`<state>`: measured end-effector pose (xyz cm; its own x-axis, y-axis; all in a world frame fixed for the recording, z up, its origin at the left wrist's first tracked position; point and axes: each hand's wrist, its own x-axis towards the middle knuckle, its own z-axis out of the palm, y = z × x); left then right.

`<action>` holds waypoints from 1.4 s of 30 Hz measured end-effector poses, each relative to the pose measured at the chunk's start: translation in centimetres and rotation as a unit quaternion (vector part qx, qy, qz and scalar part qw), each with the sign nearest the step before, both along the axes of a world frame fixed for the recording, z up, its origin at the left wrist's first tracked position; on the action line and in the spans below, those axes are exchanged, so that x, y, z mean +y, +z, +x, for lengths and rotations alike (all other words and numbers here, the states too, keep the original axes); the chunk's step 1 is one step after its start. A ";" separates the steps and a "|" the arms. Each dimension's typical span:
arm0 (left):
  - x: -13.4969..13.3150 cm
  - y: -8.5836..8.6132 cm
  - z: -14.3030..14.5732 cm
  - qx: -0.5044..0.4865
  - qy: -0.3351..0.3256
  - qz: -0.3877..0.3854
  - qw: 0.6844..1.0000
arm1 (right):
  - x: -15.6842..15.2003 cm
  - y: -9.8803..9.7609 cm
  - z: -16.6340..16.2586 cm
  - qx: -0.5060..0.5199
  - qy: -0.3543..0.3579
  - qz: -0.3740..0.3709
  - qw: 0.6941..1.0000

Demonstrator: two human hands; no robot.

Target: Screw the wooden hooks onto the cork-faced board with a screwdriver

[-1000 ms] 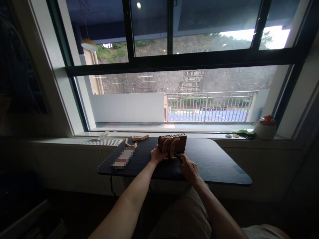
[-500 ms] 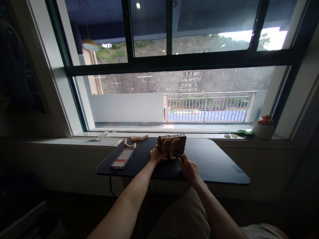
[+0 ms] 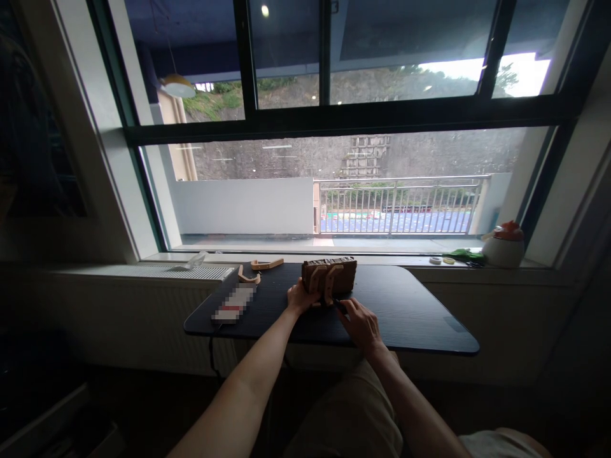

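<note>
A brown wooden block-shaped model [image 3: 334,272] with pale wooden pieces fixed on its front stands on the dark table [image 3: 410,312]. My left hand [image 3: 300,298] is closed on the model's lower left corner. My right hand [image 3: 361,321] grips a thin dark tool [image 3: 339,305] whose tip touches the base of a pale piece on the model's front. Two loose curved wooden pieces [image 3: 250,277] [image 3: 267,263] lie to the left near the table's far edge.
A flat printed sheet [image 3: 233,303] lies on the table's left part. On the windowsill sit a round white pot with an orange top [image 3: 506,245], small rings [image 3: 443,259] and a clear wrapper [image 3: 195,259]. A large window stands behind.
My right hand has shifted slightly left, bringing the tool tip closer under the pale piece. The camera view has dropped a little since the earliest frame. My left hand stays put.
</note>
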<state>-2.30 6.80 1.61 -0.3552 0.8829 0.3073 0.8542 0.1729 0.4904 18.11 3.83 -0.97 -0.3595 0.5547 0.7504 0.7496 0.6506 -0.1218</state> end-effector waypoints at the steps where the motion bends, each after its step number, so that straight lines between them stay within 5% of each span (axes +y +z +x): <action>1: 0.0 0.0 0.0 0.000 0.001 -0.001 1.000 | 0.0 0.0 0.0 0.006 -0.005 0.002 1.000; 18: 0.0 -0.1 -0.1 0.006 -0.006 0.011 1.000 | 0.2 -0.2 0.1 0.024 0.044 0.011 0.999; 42: 0.3 -0.3 -0.1 0.006 -0.003 0.005 1.000 | 0.4 -0.6 0.1 0.038 -0.004 0.004 0.999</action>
